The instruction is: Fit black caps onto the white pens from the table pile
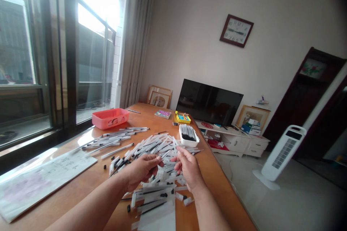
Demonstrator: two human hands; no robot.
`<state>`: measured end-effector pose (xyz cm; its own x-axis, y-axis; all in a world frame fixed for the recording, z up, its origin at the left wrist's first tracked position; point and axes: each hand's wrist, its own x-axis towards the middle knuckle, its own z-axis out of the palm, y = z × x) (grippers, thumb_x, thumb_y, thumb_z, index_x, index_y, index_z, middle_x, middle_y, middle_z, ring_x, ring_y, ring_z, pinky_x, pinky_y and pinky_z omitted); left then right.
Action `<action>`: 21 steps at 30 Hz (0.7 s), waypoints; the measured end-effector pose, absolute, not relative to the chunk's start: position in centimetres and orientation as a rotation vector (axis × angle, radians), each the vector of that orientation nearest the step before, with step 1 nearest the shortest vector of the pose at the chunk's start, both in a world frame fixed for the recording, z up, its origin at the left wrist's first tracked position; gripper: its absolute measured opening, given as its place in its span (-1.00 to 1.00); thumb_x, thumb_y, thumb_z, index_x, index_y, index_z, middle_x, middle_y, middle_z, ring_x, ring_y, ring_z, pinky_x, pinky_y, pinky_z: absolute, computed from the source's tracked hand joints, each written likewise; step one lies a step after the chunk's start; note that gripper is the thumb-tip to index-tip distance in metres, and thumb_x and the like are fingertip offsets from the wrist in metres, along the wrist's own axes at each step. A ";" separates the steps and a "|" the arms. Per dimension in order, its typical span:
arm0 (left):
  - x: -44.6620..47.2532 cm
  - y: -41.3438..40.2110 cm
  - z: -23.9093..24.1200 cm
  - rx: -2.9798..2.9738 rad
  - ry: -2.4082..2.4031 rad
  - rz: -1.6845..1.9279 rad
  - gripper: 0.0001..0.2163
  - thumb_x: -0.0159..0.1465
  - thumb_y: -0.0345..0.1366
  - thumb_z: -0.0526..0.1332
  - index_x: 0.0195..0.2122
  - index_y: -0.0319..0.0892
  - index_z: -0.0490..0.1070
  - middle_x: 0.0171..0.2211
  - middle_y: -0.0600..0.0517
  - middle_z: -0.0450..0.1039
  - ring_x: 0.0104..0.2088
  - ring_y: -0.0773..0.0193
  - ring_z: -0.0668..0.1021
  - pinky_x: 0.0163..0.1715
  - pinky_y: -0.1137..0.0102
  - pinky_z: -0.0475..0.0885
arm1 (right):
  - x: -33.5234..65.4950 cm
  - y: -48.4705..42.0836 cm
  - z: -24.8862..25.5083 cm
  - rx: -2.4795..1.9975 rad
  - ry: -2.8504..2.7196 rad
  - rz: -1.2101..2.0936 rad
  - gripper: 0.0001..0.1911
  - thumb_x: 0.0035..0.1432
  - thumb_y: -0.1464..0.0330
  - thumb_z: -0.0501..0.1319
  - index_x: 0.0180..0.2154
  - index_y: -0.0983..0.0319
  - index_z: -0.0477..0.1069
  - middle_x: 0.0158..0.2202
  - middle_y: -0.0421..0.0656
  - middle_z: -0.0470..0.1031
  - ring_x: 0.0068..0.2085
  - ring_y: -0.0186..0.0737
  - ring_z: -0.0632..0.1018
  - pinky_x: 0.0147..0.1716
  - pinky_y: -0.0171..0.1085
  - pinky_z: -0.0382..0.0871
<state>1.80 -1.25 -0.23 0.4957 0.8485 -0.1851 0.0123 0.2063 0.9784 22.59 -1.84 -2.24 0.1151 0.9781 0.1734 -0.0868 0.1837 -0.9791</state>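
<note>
Over a heap of loose pen parts (155,144), my left hand (143,169) is closed in a pinch. A thin pale pen part (164,155) sticks out of its fingertips toward the right. Close beside it, my right hand (188,168) is closed with thumb and fingers together; a pale piece shows at its fingertips, but whether it is held is unclear. The heap has translucent barrels, dark thin refills and small black caps (128,208). Just beyond my right hand stands a white basket (189,143) packed with pens, their black ends toward me.
On the wooden table (214,191) are a red plastic basket (110,120), a row of pens (114,139), a calligraphy sheet (46,184), a colourful booklet (163,114) and a yellow box (182,117). A white tower fan (283,155) stands on the floor at right.
</note>
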 end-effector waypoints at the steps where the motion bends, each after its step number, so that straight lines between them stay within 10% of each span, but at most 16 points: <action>1: 1.9 -1.3 -0.3 1.227 0.879 0.709 -0.50 0.21 0.21 0.27 -0.21 -0.20 0.41 -0.58 0.21 0.24 -0.64 0.50 0.05 -0.60 0.45 -0.14 | 22.4 -2.0 -2.1 -1.046 -1.175 1.054 -0.48 0.24 -0.01 0.26 0.01 0.26 0.53 -0.41 -0.14 0.56 -0.56 -0.36 0.40 -0.63 -0.40 0.19; 21: 2.4 -1.6 -0.3 1.131 0.803 0.842 -0.62 0.18 0.00 0.41 -0.30 -0.18 0.33 -0.38 -0.01 0.55 -0.51 0.40 0.46 -0.50 0.48 0.28 | 22.5 -2.3 -0.8 -0.845 -0.809 1.072 -0.65 0.10 0.11 0.45 -0.26 0.24 0.52 -0.42 -0.18 0.52 -0.57 -0.47 0.29 -0.65 -0.46 0.08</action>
<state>2.39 -1.55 -0.29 0.4594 0.8809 -0.1140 -0.1549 0.2058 0.9663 22.50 -2.30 -0.85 0.2717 0.9515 0.1444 -0.3996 0.2481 -0.8825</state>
